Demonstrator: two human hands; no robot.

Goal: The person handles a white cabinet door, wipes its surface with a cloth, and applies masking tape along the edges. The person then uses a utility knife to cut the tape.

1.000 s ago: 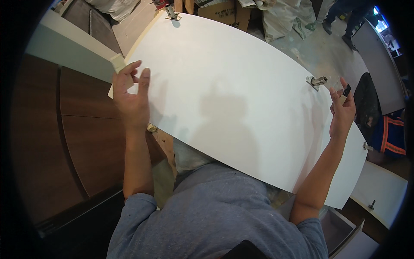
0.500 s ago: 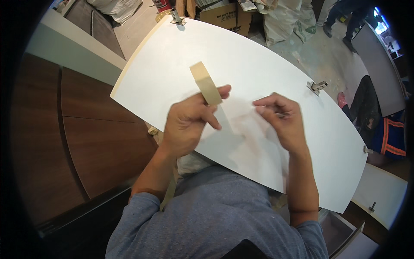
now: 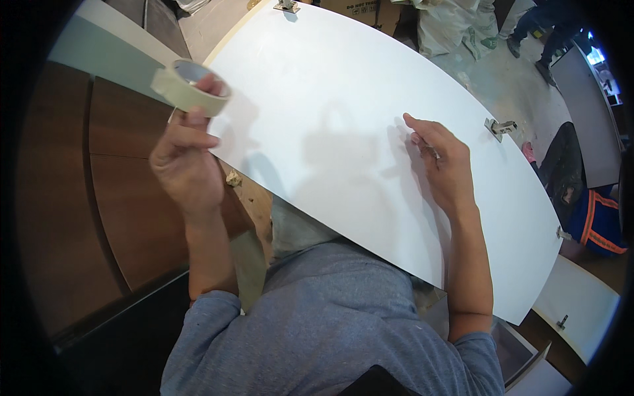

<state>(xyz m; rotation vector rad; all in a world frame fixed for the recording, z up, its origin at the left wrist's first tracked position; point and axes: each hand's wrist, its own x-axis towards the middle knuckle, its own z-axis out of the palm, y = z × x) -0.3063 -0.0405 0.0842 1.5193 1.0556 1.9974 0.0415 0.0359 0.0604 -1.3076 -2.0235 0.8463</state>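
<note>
My left hand (image 3: 188, 158) is raised at the panel's left edge, shut on a roll of masking tape (image 3: 208, 104); some of its fingers go through the roll's core. Below lies a large white cabinet door panel (image 3: 317, 79), with hinges fitted along its far edge, one at the top (image 3: 287, 6) and another at the right (image 3: 500, 127). Over the panel's right half hovers my right hand (image 3: 444, 157), its fingers loosely bent, thumb and index finger slightly apart, and nothing visible in them.
Dark brown wooden cabinet fronts (image 3: 132, 204) stand close on the left. Beyond the panel are a cardboard box (image 3: 360, 14) and white sacks (image 3: 452, 30). A person's legs (image 3: 545, 39) show at the far right, near a grey panel (image 3: 588, 115). A smaller white panel (image 3: 578, 300) lies at the lower right.
My left hand has swung left and up with the tape roll, away from the panel's middle. My right hand has shifted slightly right, its finger and thumb loosened from a pinch.
</note>
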